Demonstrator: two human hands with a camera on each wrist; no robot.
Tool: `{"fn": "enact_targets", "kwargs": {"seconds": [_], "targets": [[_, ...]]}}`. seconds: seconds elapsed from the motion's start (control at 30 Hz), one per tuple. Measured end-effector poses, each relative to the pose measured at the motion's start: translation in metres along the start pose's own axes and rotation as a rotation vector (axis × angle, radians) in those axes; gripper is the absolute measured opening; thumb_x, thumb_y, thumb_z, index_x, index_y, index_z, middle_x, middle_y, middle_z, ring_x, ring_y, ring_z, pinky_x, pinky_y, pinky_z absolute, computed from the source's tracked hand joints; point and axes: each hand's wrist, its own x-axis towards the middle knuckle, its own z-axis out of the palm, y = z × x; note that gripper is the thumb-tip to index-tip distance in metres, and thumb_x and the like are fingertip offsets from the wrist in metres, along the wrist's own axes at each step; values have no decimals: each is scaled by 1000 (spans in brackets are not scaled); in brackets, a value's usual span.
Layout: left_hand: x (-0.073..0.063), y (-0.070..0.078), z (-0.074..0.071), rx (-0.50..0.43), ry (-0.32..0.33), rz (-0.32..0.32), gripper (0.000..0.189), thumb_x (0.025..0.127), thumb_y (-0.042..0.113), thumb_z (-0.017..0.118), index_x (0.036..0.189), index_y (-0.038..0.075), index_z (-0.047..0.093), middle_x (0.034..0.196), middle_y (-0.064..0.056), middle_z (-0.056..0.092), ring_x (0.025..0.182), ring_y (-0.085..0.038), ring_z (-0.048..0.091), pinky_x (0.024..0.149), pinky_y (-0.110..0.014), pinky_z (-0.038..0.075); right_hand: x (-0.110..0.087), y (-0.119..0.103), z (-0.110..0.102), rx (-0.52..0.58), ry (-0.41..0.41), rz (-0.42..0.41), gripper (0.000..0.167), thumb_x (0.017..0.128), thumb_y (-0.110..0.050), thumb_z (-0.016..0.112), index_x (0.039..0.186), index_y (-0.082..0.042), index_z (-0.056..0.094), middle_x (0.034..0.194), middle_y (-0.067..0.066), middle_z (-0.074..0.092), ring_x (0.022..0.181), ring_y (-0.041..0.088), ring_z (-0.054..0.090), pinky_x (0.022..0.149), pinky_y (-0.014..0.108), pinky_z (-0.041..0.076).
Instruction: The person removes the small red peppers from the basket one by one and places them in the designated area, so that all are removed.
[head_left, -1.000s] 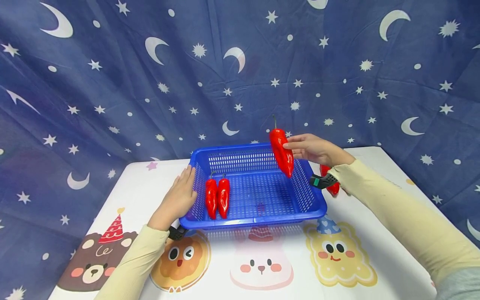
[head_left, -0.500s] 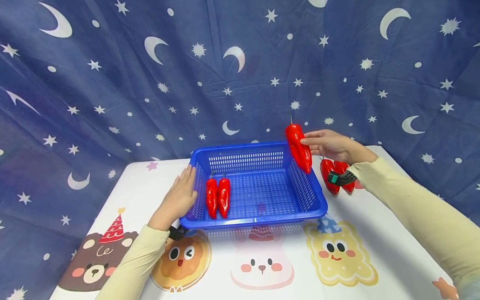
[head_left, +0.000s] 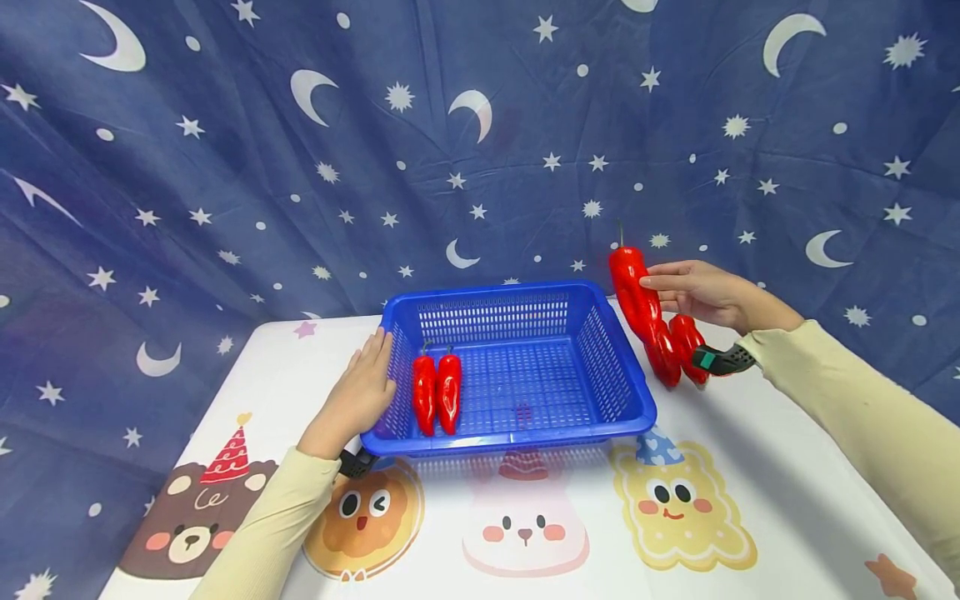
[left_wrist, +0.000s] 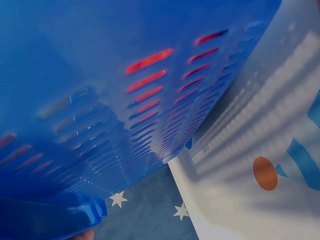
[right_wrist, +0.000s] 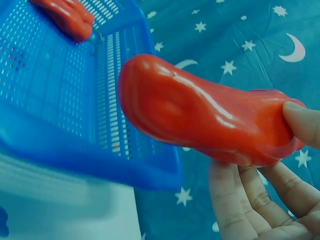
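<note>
A long red pepper (head_left: 633,287) is pinched between the thumb and fingers of my right hand (head_left: 701,292), stem upward, just right of the blue basket (head_left: 510,439). In the right wrist view the same pepper (right_wrist: 200,110) fills the middle, thumb on one side and fingers on the other. My left hand (head_left: 356,396) rests with straight fingers along the basket's left side. Inside the basket, at its left end, a red pepper (head_left: 423,396) and a second pepper (head_left: 448,393) lie side by side. The left wrist view shows mostly the basket's slotted wall (left_wrist: 100,50), with red showing through the slots.
Beyond the held pepper, another red pepper (head_left: 663,358) and a further pepper (head_left: 686,342) lie on the white patterned tablecloth (head_left: 600,533) right of the basket. A blue star-and-moon curtain (head_left: 480,183) hangs behind the table.
My right hand has carried the held pepper rightward, from over the basket to beyond its right rim, above the peppers on the tablecloth. The left hand and basket stay put.
</note>
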Motion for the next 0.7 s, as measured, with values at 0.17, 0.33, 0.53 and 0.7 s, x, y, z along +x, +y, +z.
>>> {"fn": "enact_targets", "kwargs": {"seconds": [0.17,0.33,0.53,0.7], "targets": [[0,0,1,3,-5,4,65,90,10,42,146,-10,17,154,-27,12,144,-42,13,117,-54,11,-8,3,-9,17,85,55,37,93,-20,56,127,-6,51,90,-9,68,82,6,68,78,20,56],[0,1,1,1,-5,3,65,90,10,43,146,-10,17,154,-28,12,144,-42,13,117,-54,11,-17,10,-25,140,87,80,8,92,-16,57,91,-20,63,90,-5,70,83,9,69,76,22,57],[1,0,1,4,-12,-2,65,90,10,42,146,-10,16,155,-27,11,144,-42,12,118,-54,10,-26,20,-44,209,90,110,15,93,-15,55,88,-20,68,89,-4,70,80,11,69,74,22,57],[1,0,1,-2,-11,-1,65,90,10,42,146,-10,16,155,-27,11,144,-42,11,118,-54,10,-31,27,-58,205,102,115,16,94,-16,54,87,-21,68,90,-5,70,81,11,69,75,22,57]]}}
